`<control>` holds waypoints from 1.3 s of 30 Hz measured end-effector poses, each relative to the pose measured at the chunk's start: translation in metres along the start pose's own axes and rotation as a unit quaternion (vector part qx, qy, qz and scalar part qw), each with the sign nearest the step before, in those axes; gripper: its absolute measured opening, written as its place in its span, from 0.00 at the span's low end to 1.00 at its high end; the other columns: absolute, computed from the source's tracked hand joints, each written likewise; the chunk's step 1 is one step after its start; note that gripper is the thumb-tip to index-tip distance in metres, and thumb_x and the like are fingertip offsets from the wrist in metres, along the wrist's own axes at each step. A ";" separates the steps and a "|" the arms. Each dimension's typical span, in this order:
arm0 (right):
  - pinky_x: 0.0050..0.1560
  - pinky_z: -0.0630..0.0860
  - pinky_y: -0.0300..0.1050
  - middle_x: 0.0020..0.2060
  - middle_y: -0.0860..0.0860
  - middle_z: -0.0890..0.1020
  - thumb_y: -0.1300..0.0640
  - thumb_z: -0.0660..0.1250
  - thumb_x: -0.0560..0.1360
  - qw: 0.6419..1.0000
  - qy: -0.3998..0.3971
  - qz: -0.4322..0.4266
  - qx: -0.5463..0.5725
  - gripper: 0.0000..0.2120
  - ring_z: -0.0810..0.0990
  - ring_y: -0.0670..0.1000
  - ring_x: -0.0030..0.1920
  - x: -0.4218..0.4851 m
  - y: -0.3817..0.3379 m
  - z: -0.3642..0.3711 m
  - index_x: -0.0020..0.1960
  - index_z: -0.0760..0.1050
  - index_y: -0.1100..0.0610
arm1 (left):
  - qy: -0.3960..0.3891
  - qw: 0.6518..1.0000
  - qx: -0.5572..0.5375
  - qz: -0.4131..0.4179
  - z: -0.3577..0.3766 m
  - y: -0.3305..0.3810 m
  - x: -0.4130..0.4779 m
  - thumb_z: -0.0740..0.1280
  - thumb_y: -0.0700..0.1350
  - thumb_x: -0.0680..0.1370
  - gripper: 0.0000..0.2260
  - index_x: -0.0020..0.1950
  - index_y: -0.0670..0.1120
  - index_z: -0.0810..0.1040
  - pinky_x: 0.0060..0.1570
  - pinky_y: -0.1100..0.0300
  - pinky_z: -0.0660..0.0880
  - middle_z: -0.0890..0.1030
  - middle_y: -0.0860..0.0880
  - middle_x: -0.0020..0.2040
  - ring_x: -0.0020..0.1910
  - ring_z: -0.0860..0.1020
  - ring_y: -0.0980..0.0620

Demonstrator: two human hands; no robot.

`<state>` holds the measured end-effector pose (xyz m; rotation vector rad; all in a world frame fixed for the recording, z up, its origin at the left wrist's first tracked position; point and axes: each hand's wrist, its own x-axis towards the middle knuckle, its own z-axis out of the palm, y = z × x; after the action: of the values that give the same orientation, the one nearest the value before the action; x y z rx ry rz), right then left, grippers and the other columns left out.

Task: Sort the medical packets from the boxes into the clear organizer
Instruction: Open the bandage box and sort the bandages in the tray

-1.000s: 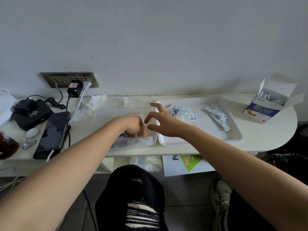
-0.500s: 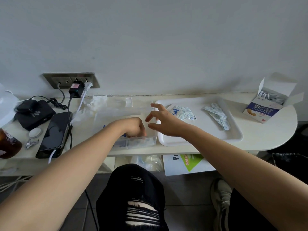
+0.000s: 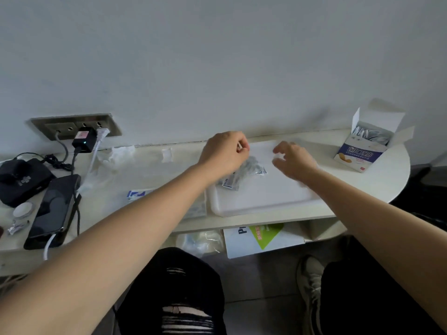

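Left hand (image 3: pixel 226 153): fingers curled above the flat white rectangular tray (image 3: pixel 266 201). A small white edge shows at the fingertips; whether it is gripped cannot be told. Right hand (image 3: pixel 294 160): fingers spread loosely, holding nothing. The blurred blue-and-white medical packets (image 3: pixel 244 171) lie on the tray under the left hand. The clear plastic organizer (image 3: pixel 197 210) stands just left of the tray, partly hidden by the forearm.

Hazard: a weak pinch may drop packets between tray and organizer.

Count: two hands, one tray, one organizer, one open white-and-blue cardboard box (image 3: pixel 360 153); packets too blurred to count
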<state>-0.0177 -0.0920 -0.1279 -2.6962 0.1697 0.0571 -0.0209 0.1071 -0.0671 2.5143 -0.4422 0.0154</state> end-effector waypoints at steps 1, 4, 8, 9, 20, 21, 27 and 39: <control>0.59 0.71 0.49 0.62 0.58 0.75 0.52 0.67 0.74 0.998 -0.011 0.017 -0.054 0.21 0.73 0.59 0.61 0.000 0.012 -0.003 0.65 0.71 0.57 | -0.029 0.999 0.007 0.012 0.014 0.008 0.005 0.64 0.44 0.75 0.06 0.47 0.51 0.80 0.42 0.62 0.69 0.77 0.55 0.40 0.44 0.77 0.51; 0.62 0.69 0.52 0.63 0.57 0.71 0.43 0.68 0.72 0.979 -0.035 0.032 -0.200 0.32 0.68 0.59 0.64 -0.007 0.032 -0.003 0.68 0.66 0.59 | -0.112 0.993 0.020 0.017 0.050 0.015 0.014 0.64 0.45 0.76 0.07 0.51 0.50 0.80 0.42 0.63 0.67 0.79 0.53 0.46 0.49 0.78 0.51; 0.56 0.71 0.49 0.58 0.56 0.73 0.50 0.68 0.74 0.973 0.005 0.015 -0.231 0.22 0.71 0.57 0.59 -0.009 0.047 0.001 0.62 0.72 0.61 | -0.194 0.979 0.062 0.009 0.090 0.007 0.025 0.64 0.46 0.77 0.14 0.62 0.48 0.75 0.51 0.60 0.71 0.75 0.46 0.59 0.55 0.76 0.47; 0.54 0.72 0.48 0.56 0.57 0.74 0.53 0.67 0.74 0.974 0.006 0.017 -0.226 0.18 0.72 0.57 0.58 -0.007 0.047 0.000 0.60 0.74 0.62 | -0.203 0.977 0.068 0.003 0.096 0.003 0.027 0.64 0.45 0.76 0.14 0.62 0.48 0.74 0.53 0.59 0.72 0.74 0.45 0.60 0.56 0.76 0.45; 0.42 0.72 0.47 0.52 0.60 0.78 0.67 0.59 0.77 0.964 0.023 0.005 -0.265 0.12 0.80 0.61 0.52 0.007 0.048 0.013 0.58 0.75 0.66 | -0.194 0.980 0.013 -0.044 0.115 -0.008 0.038 0.66 0.45 0.76 0.13 0.60 0.47 0.77 0.54 0.57 0.74 0.75 0.44 0.60 0.55 0.76 0.46; 0.43 0.73 0.48 0.51 0.60 0.79 0.66 0.59 0.78 0.966 0.028 0.002 -0.256 0.11 0.80 0.62 0.52 0.007 0.051 0.012 0.57 0.76 0.67 | -0.195 0.980 0.001 -0.048 0.114 -0.008 0.039 0.66 0.45 0.76 0.13 0.60 0.47 0.78 0.53 0.59 0.74 0.76 0.45 0.59 0.54 0.77 0.47; 0.34 0.63 0.47 0.41 0.60 0.77 0.67 0.61 0.72 0.977 0.106 -0.068 -0.170 0.06 0.77 0.61 0.39 0.002 0.054 0.003 0.41 0.76 0.67 | -0.172 0.931 -0.265 -0.182 0.106 0.003 0.037 0.60 0.49 0.81 0.14 0.52 0.40 0.79 0.39 0.59 0.75 0.79 0.46 0.42 0.37 0.77 0.49; 0.28 0.75 0.48 0.40 0.56 0.79 0.63 0.70 0.70 0.923 0.087 -0.348 -0.142 0.12 0.78 0.58 0.38 -0.012 0.054 0.016 0.53 0.81 0.58 | -0.140 0.765 -0.513 -0.363 0.109 0.018 0.037 0.66 0.37 0.77 0.02 0.45 0.39 0.77 0.35 0.60 0.81 0.81 0.41 0.42 0.36 0.81 0.48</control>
<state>-0.0366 -0.1322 -0.1644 -2.8741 -0.8051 -0.4005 -0.0015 0.0216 -0.1438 1.4194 0.3861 -0.7124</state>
